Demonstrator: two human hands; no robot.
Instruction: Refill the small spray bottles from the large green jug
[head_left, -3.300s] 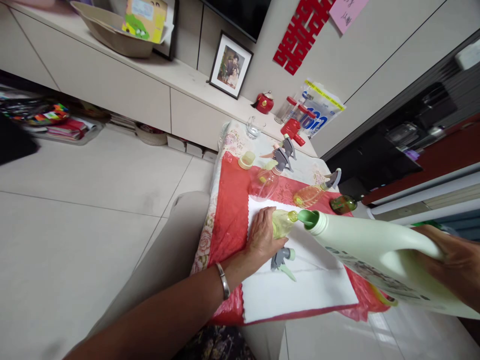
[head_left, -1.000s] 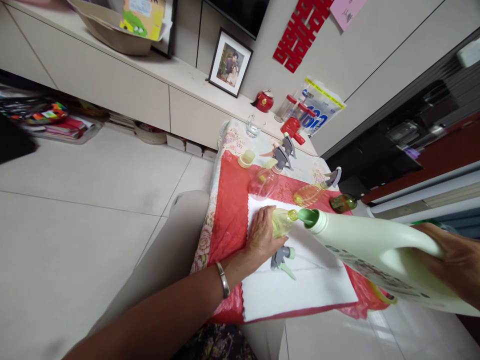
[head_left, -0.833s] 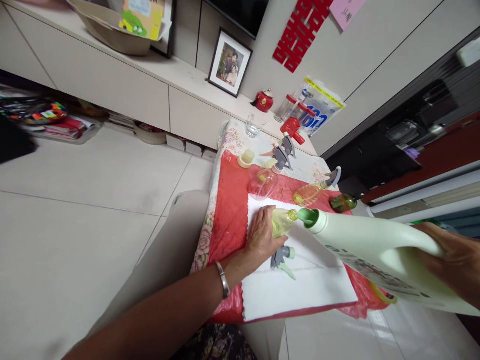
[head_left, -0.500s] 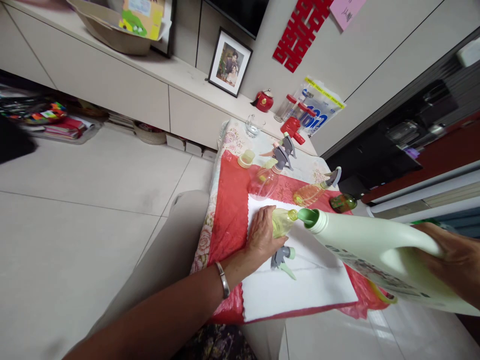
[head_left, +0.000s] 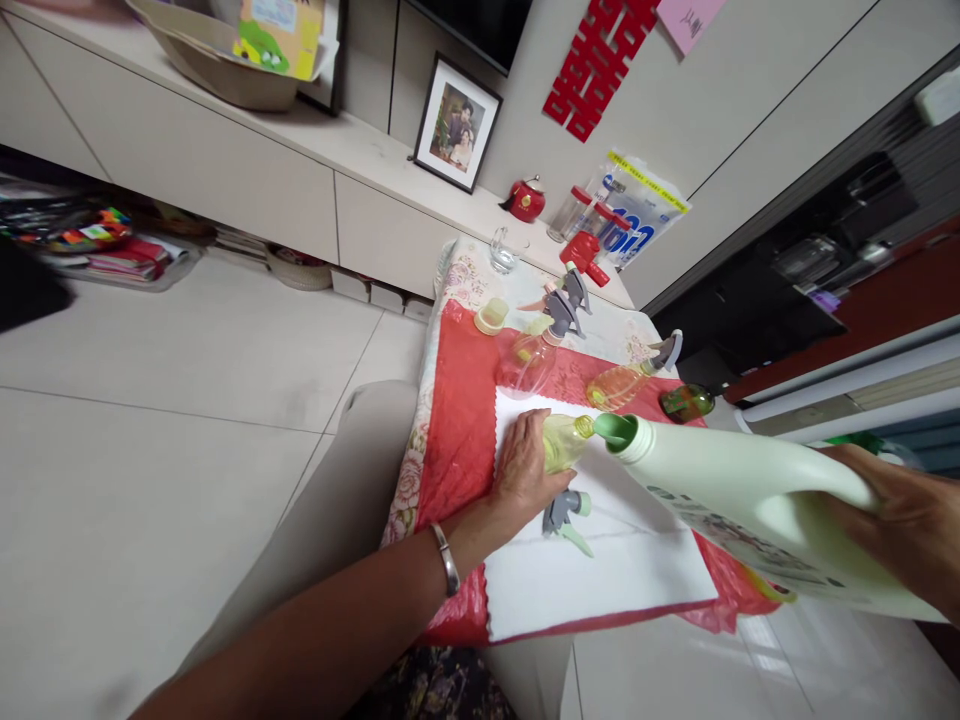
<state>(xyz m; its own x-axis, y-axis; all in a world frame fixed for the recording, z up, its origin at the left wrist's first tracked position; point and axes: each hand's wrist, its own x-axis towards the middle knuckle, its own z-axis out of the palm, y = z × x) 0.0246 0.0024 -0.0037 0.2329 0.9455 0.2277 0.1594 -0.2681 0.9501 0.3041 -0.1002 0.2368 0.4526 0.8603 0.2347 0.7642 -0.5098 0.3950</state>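
My left hand [head_left: 523, 462] is wrapped round a yellowish clear spray bottle [head_left: 564, 446] whose top is off. By its handle, my right hand [head_left: 896, 520] grips a large pale green detergent jug [head_left: 739, 470], tilted so that its mouth points left. The green spout [head_left: 615, 429] of the jug is at the small bottle's neck; whether liquid is flowing I cannot tell. A grey and green spray head [head_left: 564, 515] lies on the white sheet [head_left: 592, 590] just below the bottle.
Behind the sheet stand a clear pink spray bottle [head_left: 527, 362], a yellow spray bottle [head_left: 616, 388] and a pale yellow cap [head_left: 491, 316]. A glass cup [head_left: 507, 250] is at the table's far end. A dark green bottle [head_left: 686, 403] lies at the right. A low cabinet [head_left: 247, 160] runs behind.
Almost nothing differs. Both hands keep the bottle and the jug in nearly the same place, and the view has shifted very slightly.
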